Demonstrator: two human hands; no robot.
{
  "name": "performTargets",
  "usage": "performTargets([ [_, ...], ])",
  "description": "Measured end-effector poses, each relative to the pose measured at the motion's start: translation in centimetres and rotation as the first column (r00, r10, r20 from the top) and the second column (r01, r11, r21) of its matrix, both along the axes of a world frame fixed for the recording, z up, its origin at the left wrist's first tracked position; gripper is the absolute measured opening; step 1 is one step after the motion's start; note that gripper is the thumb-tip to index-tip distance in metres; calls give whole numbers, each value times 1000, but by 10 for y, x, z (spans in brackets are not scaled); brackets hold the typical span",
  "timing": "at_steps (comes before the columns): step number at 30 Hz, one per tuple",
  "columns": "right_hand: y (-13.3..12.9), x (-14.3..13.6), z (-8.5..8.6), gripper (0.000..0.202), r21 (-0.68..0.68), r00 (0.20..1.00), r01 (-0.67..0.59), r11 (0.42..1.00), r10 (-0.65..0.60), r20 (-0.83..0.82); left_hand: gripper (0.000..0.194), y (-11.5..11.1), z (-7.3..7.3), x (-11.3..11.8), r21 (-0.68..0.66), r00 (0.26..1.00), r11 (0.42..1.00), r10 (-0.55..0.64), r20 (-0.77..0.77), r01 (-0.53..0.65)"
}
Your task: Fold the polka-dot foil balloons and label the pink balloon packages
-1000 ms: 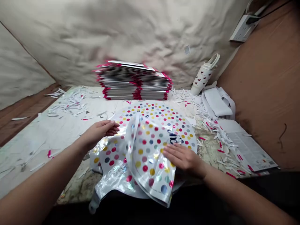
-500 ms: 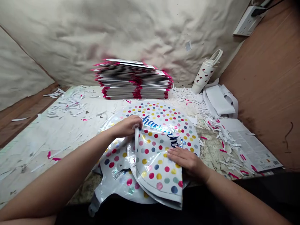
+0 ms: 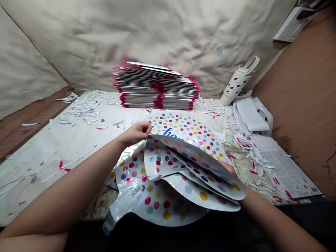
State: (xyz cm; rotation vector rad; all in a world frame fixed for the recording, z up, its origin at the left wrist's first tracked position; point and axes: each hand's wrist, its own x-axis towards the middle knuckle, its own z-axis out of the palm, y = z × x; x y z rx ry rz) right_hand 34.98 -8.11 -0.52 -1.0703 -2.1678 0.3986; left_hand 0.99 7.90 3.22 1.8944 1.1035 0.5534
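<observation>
A folded foil balloon (image 3: 203, 196), white with coloured dots, is raised at an angle above the table with its layers fanned apart toward the right. My left hand (image 3: 139, 133) is closed in a pinch on its upper left corner. Behind its right side is my right hand (image 3: 228, 167), mostly covered by the foil, so its fingers are hidden. Under it lie more dotted foil balloons (image 3: 154, 203), flat and overlapping, with blue lettering partly showing on the farther one. The tail of the nearest balloon hangs over the table's front edge.
A tall stack of pink-edged folded cards (image 3: 157, 87) stands at the back of the table (image 3: 86, 140). A white tumbler with hearts (image 3: 237, 84) leans at the back right. White paper strips (image 3: 252, 115), a printed sheet (image 3: 286, 168) and scattered scraps lie on the right.
The folded balloon has tilted up and swung to the right, its layers spreading. My right hand has gone from lying on top of it to behind it. My left hand keeps its corner.
</observation>
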Motion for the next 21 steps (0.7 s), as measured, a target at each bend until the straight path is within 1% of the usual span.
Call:
performTargets([
  [2, 2, -1, -4, 44, 101, 998, -36, 994, 30, 61, 24, 1, -4, -8, 117, 990, 984, 135, -34, -131],
  [3, 3, -2, -7, 44, 161, 991, -72, 984, 53, 122, 21, 1, -4, -13, 182, 976, 963, 213, -47, -201],
  [5, 4, -5, -12, 42, 248, 956, -169, 954, 97, 277, 10, 1, 0, -16, 310, 929, 889, 368, -48, -337],
  [6, 4, -7, -14, 40, 260, 933, -210, 942, 114, 342, 5, -1, 3, -13, 391, 906, 844, 419, -51, -368],
  [7, 4, -9, -15, 38, 265, 915, -237, 935, 123, 385, 7, -3, 6, -5, 477, 900, 805, 432, -66, -352],
  [8, 4, -11, -16, 36, 263, 902, -249, 932, 125, 413, 12, -8, 8, 6, 558, 916, 785, 388, -104, -269],
  [9, 5, -12, -16, 35, 252, 892, -254, 934, 126, 434, 16, -13, 10, 21, 620, 943, 775, 286, -170, -123],
  [10, 5, -12, -16, 34, 237, 883, -259, 936, 130, 450, 21, -20, 9, 39, 648, 957, 759, 135, -258, 68],
  [11, 5, -12, -15, 34, 216, 875, -264, 940, 138, 465, 26, -28, 7, 57, 633, 935, 723, -50, -351, 276],
  [12, 6, -12, -15, 34, 197, 866, -271, 942, 150, 476, 30, -36, 2, 75, 587, 878, 670, -227, -421, 455],
  [13, 6, -11, -15, 33, 180, 860, -278, 944, 161, 484, 35, -43, -5, 90, 535, 805, 608, -361, -472, 586],
  [14, 7, -10, -15, 33, 165, 858, -278, 946, 168, 486, 39, -49, -12, 101, 488, 739, 559, -442, -509, 670],
  [15, 7, -9, -15, 34, 151, 858, -276, 949, 172, 485, 42, -52, -21, 108, 449, 695, 535, -478, -538, 716],
  [16, 8, -7, -15, 34, 136, 860, -270, 953, 175, 480, 47, -53, -29, 110, 416, 672, 538, -479, -565, 733],
  [17, 8, -6, -15, 34, 120, 863, -262, 958, 176, 474, 52, -51, -36, 109, 390, 668, 565, -453, -590, 728],
  [19, 9, -5, -16, 35, 86, 871, -247, 965, 182, 457, 62, -42, -45, 97, 358, 684, 653, -347, -642, 667],
  [21, 9, -5, -17, 36, 51, 882, -239, 970, 195, 430, 66, -34, -46, 83, 373, 708, 741, -191, -680, 559],
])
